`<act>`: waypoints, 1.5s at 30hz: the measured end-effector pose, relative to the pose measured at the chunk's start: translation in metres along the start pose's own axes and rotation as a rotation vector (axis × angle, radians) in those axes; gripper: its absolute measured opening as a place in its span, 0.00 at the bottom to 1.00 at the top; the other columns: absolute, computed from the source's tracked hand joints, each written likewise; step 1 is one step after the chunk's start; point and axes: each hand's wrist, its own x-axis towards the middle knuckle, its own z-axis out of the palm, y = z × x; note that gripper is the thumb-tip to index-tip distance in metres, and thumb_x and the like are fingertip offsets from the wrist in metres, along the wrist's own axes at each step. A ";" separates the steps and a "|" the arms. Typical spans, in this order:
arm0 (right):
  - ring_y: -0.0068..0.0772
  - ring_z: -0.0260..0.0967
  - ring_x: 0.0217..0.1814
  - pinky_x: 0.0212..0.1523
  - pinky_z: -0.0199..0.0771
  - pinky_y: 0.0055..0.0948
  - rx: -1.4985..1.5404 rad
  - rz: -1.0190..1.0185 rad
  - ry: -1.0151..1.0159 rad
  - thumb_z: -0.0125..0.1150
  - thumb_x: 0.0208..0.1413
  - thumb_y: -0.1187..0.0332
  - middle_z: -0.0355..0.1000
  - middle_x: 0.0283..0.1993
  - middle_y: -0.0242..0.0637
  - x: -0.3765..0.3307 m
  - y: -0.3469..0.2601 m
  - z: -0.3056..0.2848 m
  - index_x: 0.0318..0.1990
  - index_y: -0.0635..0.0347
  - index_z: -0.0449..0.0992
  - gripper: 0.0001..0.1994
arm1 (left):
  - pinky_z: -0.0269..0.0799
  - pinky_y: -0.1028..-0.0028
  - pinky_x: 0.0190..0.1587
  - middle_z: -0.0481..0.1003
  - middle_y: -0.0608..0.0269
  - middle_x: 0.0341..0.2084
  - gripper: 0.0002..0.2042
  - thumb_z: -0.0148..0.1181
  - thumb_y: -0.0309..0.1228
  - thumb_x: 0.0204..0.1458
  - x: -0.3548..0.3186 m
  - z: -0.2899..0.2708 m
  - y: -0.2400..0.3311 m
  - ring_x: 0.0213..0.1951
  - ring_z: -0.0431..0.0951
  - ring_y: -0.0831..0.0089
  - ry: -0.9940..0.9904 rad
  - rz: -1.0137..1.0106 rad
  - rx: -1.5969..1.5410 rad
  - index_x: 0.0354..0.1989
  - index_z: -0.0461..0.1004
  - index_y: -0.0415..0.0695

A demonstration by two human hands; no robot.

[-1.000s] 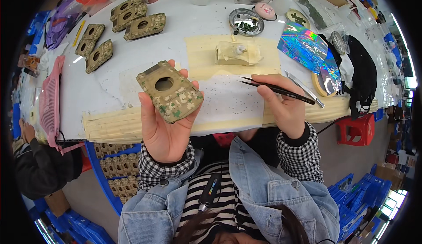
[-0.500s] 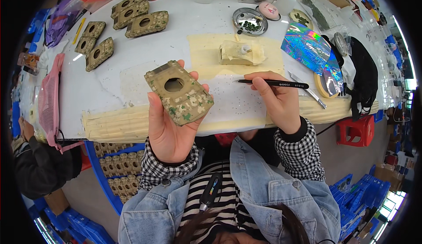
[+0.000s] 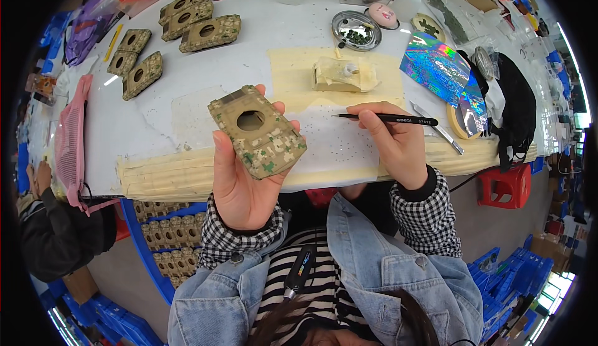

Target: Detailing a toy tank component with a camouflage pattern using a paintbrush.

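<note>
My left hand [image 3: 246, 199] is closed around a camouflage-painted model tank hull [image 3: 269, 135], held tilted above the table's near edge. The hull's top faces up and shows a round hole. To the right, my right hand [image 3: 395, 143] pinches black tweezers [image 3: 389, 118] lying nearly level, their thin metal tip pointing left toward the hull but apart from it. Beneath the tip, small dark specks [image 3: 349, 146] are scattered over the white surface. Beyond it, a block wrapped in masking tape [image 3: 339, 75] sits on a taped patch. Whether anything is in the tweezer tip is too small to tell.
Several camouflage hulls [image 3: 210, 33] lie at the far left. A round metal dish [image 3: 367, 42] holds small dark green parts. At right are a craft knife [image 3: 447, 135] and holographic sheets [image 3: 433, 66]. A blue crate [image 3: 144, 246] of hulls stands below the table.
My hands, the hull and the tweezers hold nearly the same pose. The whole view has shifted slightly. At far left, another person's hands have moved a little.
</note>
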 end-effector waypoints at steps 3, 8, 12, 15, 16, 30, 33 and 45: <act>0.22 0.71 0.35 0.38 0.69 0.20 -0.005 -0.009 0.001 0.56 0.57 0.71 0.76 0.34 0.37 0.000 0.000 0.000 0.39 0.68 0.77 0.08 | 0.60 0.58 0.62 0.56 0.45 0.60 0.38 0.47 0.48 0.58 0.000 0.002 0.000 0.59 0.61 0.54 0.014 0.006 0.028 0.67 0.36 0.40; 0.22 0.70 0.35 0.37 0.69 0.20 0.009 -0.007 0.006 0.56 0.57 0.71 0.75 0.34 0.37 0.000 0.001 0.000 0.39 0.68 0.77 0.08 | 0.63 0.58 0.60 0.51 0.47 0.63 0.35 0.45 0.48 0.59 -0.001 0.002 -0.002 0.59 0.63 0.54 0.057 0.022 0.100 0.67 0.39 0.40; 0.23 0.70 0.35 0.37 0.69 0.20 -0.001 -0.009 0.007 0.57 0.57 0.71 0.75 0.33 0.37 0.000 0.001 0.000 0.39 0.68 0.77 0.08 | 0.64 0.57 0.60 0.47 0.49 0.65 0.34 0.44 0.49 0.59 -0.001 0.005 -0.002 0.59 0.63 0.55 0.039 0.005 0.089 0.67 0.41 0.41; 0.23 0.70 0.35 0.37 0.69 0.20 -0.008 -0.011 0.011 0.57 0.57 0.71 0.75 0.33 0.37 0.000 0.002 0.000 0.38 0.68 0.77 0.08 | 0.64 0.57 0.60 0.47 0.50 0.65 0.34 0.43 0.49 0.59 0.000 0.003 -0.001 0.59 0.63 0.55 0.038 -0.003 0.090 0.67 0.41 0.42; 0.23 0.70 0.35 0.37 0.69 0.20 -0.007 -0.010 0.009 0.57 0.57 0.71 0.75 0.33 0.37 0.000 0.002 0.000 0.38 0.68 0.77 0.08 | 0.64 0.58 0.60 0.47 0.50 0.65 0.34 0.43 0.49 0.60 -0.001 0.003 -0.001 0.59 0.63 0.55 0.039 -0.006 0.094 0.67 0.41 0.42; 0.21 0.70 0.35 0.36 0.68 0.18 -0.012 0.029 0.035 0.54 0.59 0.68 0.76 0.34 0.36 -0.001 -0.003 -0.005 0.39 0.68 0.77 0.10 | 0.64 0.57 0.60 0.51 0.47 0.63 0.34 0.41 0.49 0.60 -0.001 -0.001 -0.002 0.58 0.64 0.53 0.021 -0.036 0.058 0.67 0.39 0.41; 0.20 0.71 0.35 0.36 0.68 0.18 0.081 0.025 0.073 0.53 0.60 0.67 0.76 0.35 0.38 0.000 -0.008 -0.008 0.40 0.69 0.76 0.12 | 0.64 0.57 0.60 0.51 0.47 0.63 0.34 0.41 0.50 0.60 -0.002 0.002 -0.006 0.58 0.64 0.52 0.031 -0.043 0.088 0.67 0.39 0.40; 0.30 0.69 0.37 0.45 0.67 0.29 0.172 -0.349 0.076 0.51 0.60 0.69 0.74 0.36 0.39 -0.012 -0.056 0.001 0.39 0.68 0.76 0.11 | 0.65 0.61 0.61 0.59 0.48 0.58 0.31 0.34 0.50 0.61 0.005 0.025 -0.023 0.60 0.63 0.59 0.167 -0.156 0.230 0.65 0.43 0.39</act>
